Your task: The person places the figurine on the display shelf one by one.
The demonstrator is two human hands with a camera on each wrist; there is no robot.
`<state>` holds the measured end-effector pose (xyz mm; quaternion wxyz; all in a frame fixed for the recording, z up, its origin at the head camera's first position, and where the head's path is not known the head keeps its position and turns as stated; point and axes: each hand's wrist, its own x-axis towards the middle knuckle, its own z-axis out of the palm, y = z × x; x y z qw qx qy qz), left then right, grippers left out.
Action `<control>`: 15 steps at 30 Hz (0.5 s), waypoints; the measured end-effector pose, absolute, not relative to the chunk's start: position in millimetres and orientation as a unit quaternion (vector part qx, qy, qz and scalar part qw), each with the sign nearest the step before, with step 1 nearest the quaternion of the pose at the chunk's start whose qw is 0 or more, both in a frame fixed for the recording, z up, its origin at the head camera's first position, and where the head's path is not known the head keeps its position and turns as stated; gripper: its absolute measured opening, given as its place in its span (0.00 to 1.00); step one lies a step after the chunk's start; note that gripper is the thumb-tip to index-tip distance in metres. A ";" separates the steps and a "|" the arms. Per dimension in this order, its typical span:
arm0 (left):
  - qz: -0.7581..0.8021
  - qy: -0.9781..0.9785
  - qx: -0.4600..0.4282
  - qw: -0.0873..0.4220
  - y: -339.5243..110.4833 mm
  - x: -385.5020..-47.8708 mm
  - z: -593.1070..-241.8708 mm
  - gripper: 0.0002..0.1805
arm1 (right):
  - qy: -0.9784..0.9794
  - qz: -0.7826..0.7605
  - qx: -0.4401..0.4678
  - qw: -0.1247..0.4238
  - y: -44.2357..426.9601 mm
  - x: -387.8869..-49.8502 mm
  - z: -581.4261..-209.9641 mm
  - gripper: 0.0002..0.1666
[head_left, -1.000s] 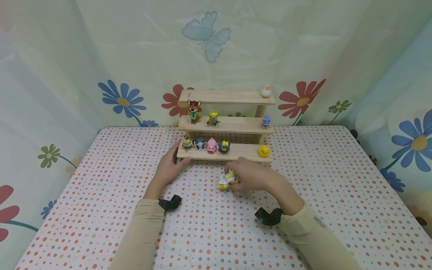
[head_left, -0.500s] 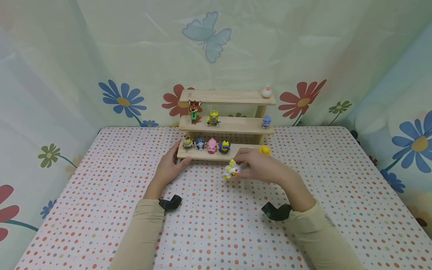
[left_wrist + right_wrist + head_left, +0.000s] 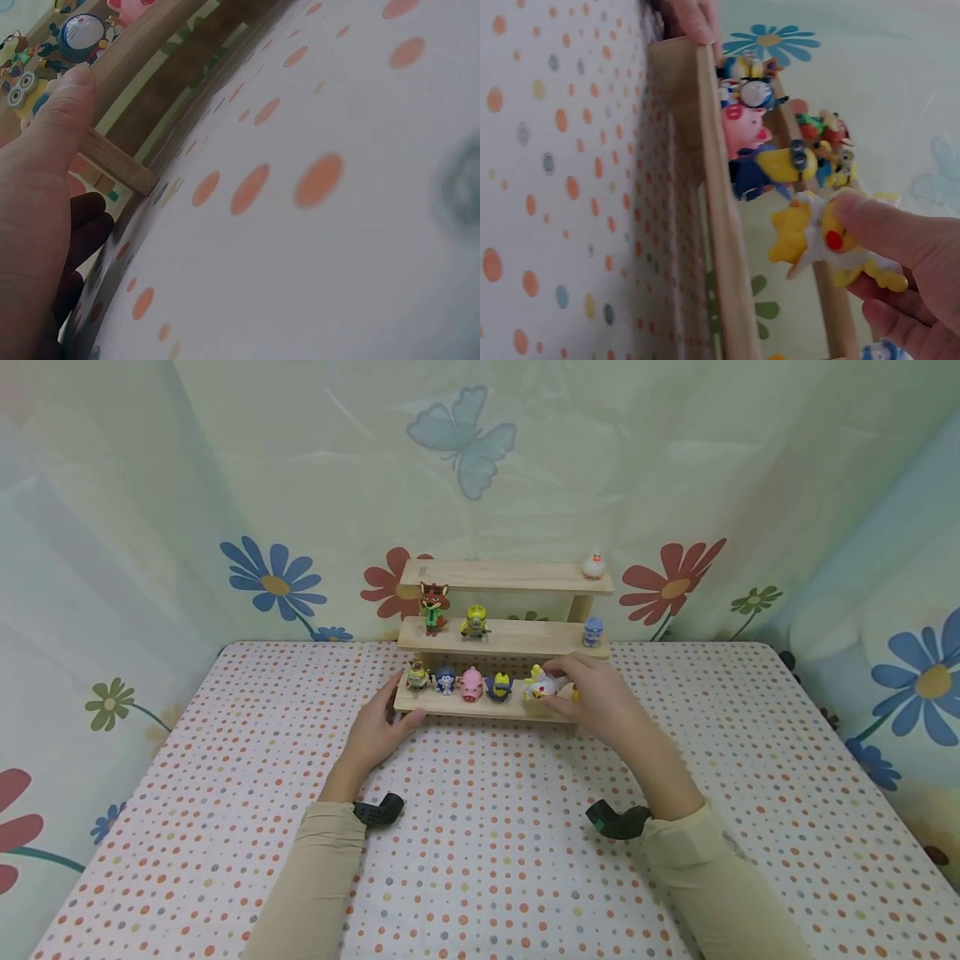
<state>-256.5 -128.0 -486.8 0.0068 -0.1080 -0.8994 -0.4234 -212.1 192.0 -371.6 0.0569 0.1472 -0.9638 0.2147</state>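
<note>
My right hand (image 3: 600, 697) pinches a yellow-and-white toy figurine (image 3: 542, 682) with a red cheek. In the head view it appears over the right part of the bottom step; whether it touches the wood I cannot tell. The right wrist view shows the figurine (image 3: 840, 236) lying sideways between thumb and fingers. My left hand (image 3: 375, 735) holds the left end of the three-step wooden shelf (image 3: 480, 706), its thumb at the front edge. On the bottom step stand a Minion (image 3: 416, 677), a blue-and-white figure (image 3: 444, 680), a pink pig (image 3: 471, 684) and a caped Minion (image 3: 498, 686).
A fox figure (image 3: 432, 608), a Minion with a guitar (image 3: 476, 622) and a small blue figure (image 3: 592, 632) occupy the middle step. A white duck (image 3: 594, 567) sits at the top right. The right hand mostly hides a yellow duck (image 3: 575, 692). A dotted cloth (image 3: 480, 860) covers the table.
My right hand has lifted the yellow-and-white figurine from the tablecloth and carried it up and right to the bottom step, now covering most of the yellow duck. The left hand has stayed put.
</note>
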 end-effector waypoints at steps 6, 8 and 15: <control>-0.422 -0.900 -0.110 0.009 -127.1 -256.8 -486.2 0.51 | -0.968 0.209 0.109 0.085 190.3 -216.9 -382.2 0.21; -0.421 -0.900 -0.110 0.010 -126.9 -256.9 -485.8 0.51 | -0.969 0.209 0.101 0.089 190.2 -217.7 -384.1 0.20; -0.423 -0.899 -0.110 0.012 -127.4 -256.1 -486.1 0.50 | -0.961 0.229 0.102 0.114 188.9 -220.9 -388.9 0.19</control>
